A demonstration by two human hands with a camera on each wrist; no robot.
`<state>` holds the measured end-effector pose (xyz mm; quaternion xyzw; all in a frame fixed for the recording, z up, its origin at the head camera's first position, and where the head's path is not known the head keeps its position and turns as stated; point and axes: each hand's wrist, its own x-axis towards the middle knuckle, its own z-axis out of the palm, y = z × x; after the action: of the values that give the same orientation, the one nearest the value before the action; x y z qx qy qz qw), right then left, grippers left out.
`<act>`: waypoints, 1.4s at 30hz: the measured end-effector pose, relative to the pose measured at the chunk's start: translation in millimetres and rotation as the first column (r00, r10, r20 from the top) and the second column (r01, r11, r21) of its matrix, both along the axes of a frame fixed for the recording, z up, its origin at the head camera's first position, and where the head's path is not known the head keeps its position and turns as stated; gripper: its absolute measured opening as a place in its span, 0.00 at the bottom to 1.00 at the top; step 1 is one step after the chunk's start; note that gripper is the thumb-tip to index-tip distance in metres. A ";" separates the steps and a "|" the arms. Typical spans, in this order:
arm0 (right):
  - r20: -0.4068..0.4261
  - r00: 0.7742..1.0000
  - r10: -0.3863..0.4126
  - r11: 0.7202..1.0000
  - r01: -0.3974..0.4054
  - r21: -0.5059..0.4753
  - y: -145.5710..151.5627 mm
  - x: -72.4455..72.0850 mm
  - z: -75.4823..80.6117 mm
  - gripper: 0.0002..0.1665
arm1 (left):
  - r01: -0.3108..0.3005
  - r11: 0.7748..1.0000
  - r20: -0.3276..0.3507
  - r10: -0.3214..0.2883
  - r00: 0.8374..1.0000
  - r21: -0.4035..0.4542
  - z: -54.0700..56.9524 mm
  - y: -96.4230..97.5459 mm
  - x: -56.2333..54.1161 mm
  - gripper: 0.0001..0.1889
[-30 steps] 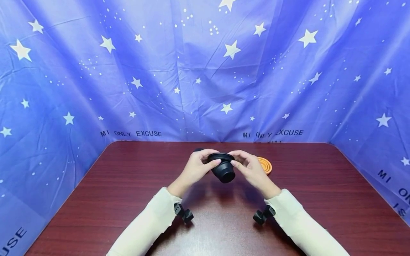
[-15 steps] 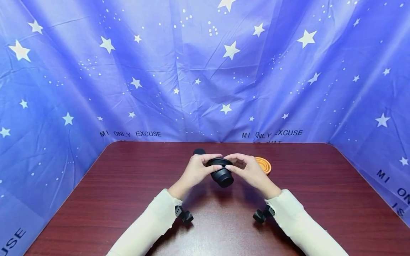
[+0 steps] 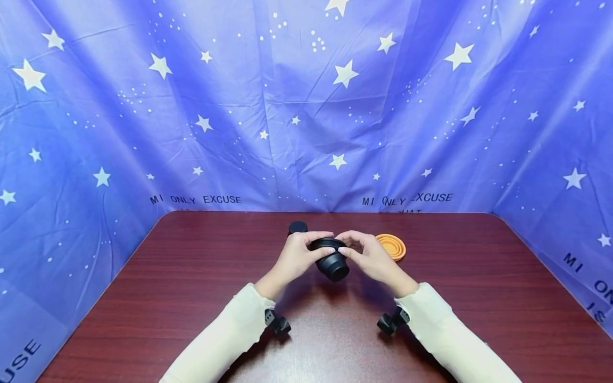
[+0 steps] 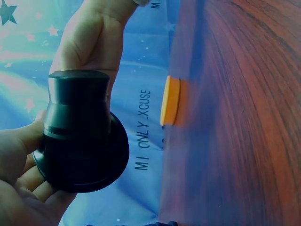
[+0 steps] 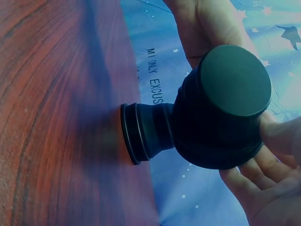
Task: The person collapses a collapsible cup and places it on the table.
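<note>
My left hand [image 3: 291,259] and right hand [image 3: 377,256] hold a black, stepped, cup-shaped piece [image 3: 332,266] with a wide flared rim between them, above the table. Its narrow flat end [image 5: 235,80] tilts down toward me, while the rim is on the far side. Both thumbs press its near side just below the rim. In the head view the other fingers reach over the far side and are partly hidden. Inside the rim cannot be seen. The left wrist view shows the waisted body [image 4: 77,108] and round rim [image 4: 120,150].
A second black piece [image 3: 298,227] with a round top stands behind my left hand; the right wrist view shows its flared base [image 5: 136,134]. Behind my right hand lies an orange disc with concentric rings [image 3: 391,247]. A starry curtain [image 3: 306,106] surrounds the reddish-brown table [image 3: 191,255].
Both hands have lowered the black piece slightly toward me. The thumbs have shifted across its near side. More of the second black piece and the orange disc now shows.
</note>
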<state>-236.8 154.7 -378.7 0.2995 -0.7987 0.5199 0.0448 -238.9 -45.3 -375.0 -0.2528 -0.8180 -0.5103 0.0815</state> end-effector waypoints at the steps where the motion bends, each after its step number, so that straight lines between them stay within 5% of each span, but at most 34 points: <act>1: -0.007 1.000 -0.003 1.000 0.003 -0.010 0.0 -0.7 -0.8 0.10 | 0.011 1.000 0.011 -0.011 1.000 0.024 3.1 -0.1 2.2 0.17; 7: -0.014 0.999 -0.045 0.992 0.043 -0.118 1.3 -2.7 -0.2 0.10 | 0.049 0.977 0.052 -0.061 0.997 0.207 26.5 -3.4 16.1 0.16; 12: -0.010 0.997 -0.070 0.968 0.066 -0.244 2.2 -0.9 3.1 0.11 | 0.079 0.948 0.080 -0.109 0.991 0.310 26.7 -3.0 13.8 0.18; 17: -0.010 0.998 -0.059 0.946 0.053 -0.319 3.0 -0.2 4.3 0.12 | 0.132 0.942 0.102 -0.171 0.980 0.310 26.4 -1.4 14.2 0.21; 25: -0.008 0.999 -0.039 0.935 0.034 -0.352 1.9 -1.3 4.9 0.12 | 0.114 0.931 0.093 -0.155 0.984 0.347 27.6 -0.4 14.5 0.18; 42: 0.073 0.997 0.001 0.974 0.015 -0.225 8.8 -3.7 6.8 0.16 | 0.030 0.970 0.110 -0.058 0.992 0.240 26.8 -0.4 12.9 0.18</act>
<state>-240.5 163.4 -371.9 0.2706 -0.7368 0.6175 0.0513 -226.0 -45.8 -348.2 -0.2291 -0.7484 -0.6203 0.0520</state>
